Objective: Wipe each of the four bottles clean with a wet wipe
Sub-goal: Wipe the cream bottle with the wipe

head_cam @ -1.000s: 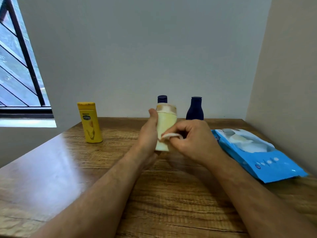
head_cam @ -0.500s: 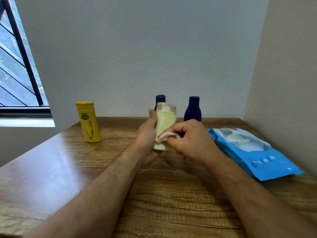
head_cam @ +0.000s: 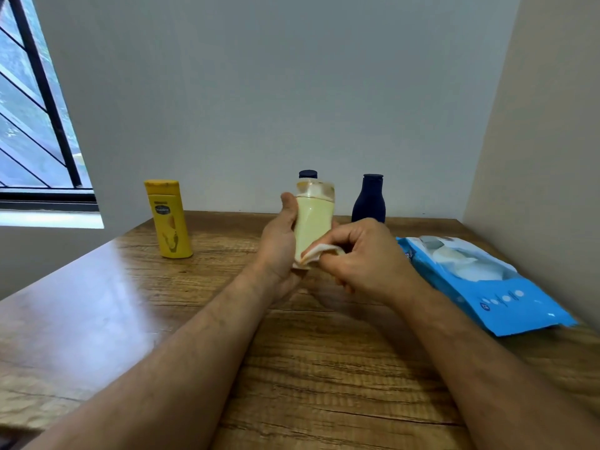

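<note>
My left hand (head_cam: 279, 245) grips a pale yellow bottle (head_cam: 314, 222) upright above the table, thumb near its cloudy cap. My right hand (head_cam: 363, 258) pinches a folded white wet wipe (head_cam: 316, 254) against the lower front of that bottle. A yellow bottle (head_cam: 169, 219) stands at the back left. A dark blue bottle (head_cam: 369, 199) stands at the back right. Only the dark blue cap (head_cam: 307, 174) of another bottle shows behind the held one.
A blue wet wipe pack (head_cam: 487, 284) lies at the right, close to the side wall. The wooden table (head_cam: 318, 368) meets the back wall behind the bottles. A barred window (head_cam: 35, 125) is at the far left.
My right hand has slid the wipe slightly over the lower part of the pale yellow bottle. The view has shifted a little; the other bottles have not moved.
</note>
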